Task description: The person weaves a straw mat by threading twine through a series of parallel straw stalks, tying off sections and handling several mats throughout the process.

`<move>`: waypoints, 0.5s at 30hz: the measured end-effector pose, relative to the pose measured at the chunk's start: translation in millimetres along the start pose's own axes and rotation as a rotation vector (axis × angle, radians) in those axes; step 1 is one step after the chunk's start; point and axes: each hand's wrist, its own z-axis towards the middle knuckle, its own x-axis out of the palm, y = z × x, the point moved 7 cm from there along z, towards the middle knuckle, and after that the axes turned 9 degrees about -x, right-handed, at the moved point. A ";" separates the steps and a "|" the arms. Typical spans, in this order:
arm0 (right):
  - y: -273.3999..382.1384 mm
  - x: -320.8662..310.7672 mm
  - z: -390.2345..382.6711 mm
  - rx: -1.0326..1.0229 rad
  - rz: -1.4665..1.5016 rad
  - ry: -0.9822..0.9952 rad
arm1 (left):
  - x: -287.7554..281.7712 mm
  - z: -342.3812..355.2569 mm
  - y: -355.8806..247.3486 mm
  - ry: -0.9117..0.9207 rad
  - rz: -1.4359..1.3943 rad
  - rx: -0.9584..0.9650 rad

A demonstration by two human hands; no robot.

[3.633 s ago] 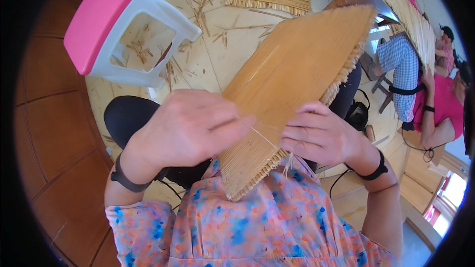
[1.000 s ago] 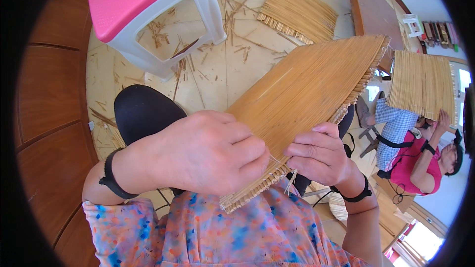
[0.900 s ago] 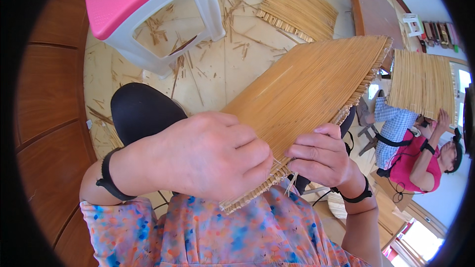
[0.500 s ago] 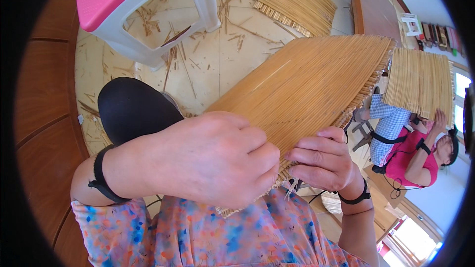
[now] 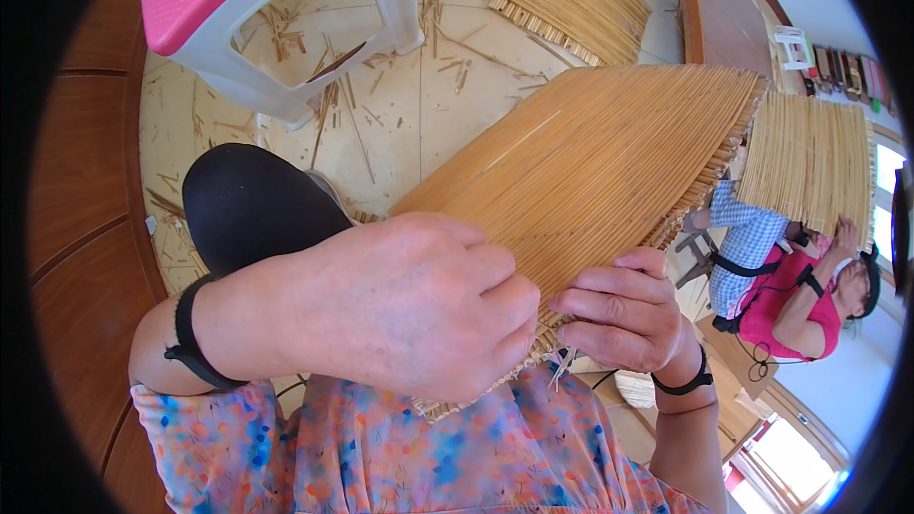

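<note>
A large brown straw mat (image 5: 590, 152) of tightly packed stalks slants across my lap, with a bound, ragged edge running along its right and near sides. My left hand (image 5: 419, 300) is curled closed over the near edge; its fingertips and whatever they hold are hidden under the knuckles. Close to its right, my right hand (image 5: 624, 312) grips the mat's edge, fingers bent over it. Pale loose strands (image 5: 564, 362) stick out below the right fingers. A dark band circles each wrist.
A pink-topped white stool (image 5: 324, 48) stands at upper left among scattered stalk bits on the tiles. Another straw mat (image 5: 576, 0) lies on the floor at the back. At right, a seated person (image 5: 800, 295) holds up a straw mat (image 5: 809, 162). Wooden panels (image 5: 86, 162) line the left.
The view has shifted very slightly. Both hands keep almost the same place and grip on the mat.
</note>
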 end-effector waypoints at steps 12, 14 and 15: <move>2.0 1.3 -3.4 0.007 -0.004 -0.007 | 3.9 0.3 0.6 -0.014 -0.013 -0.002; 2.4 1.3 -3.4 0.008 -0.009 -0.007 | 4.8 0.6 0.8 -0.014 -0.013 -0.005; 2.6 1.1 -3.2 0.008 -0.008 -0.007 | 5.0 0.7 1.2 -0.015 -0.014 -0.009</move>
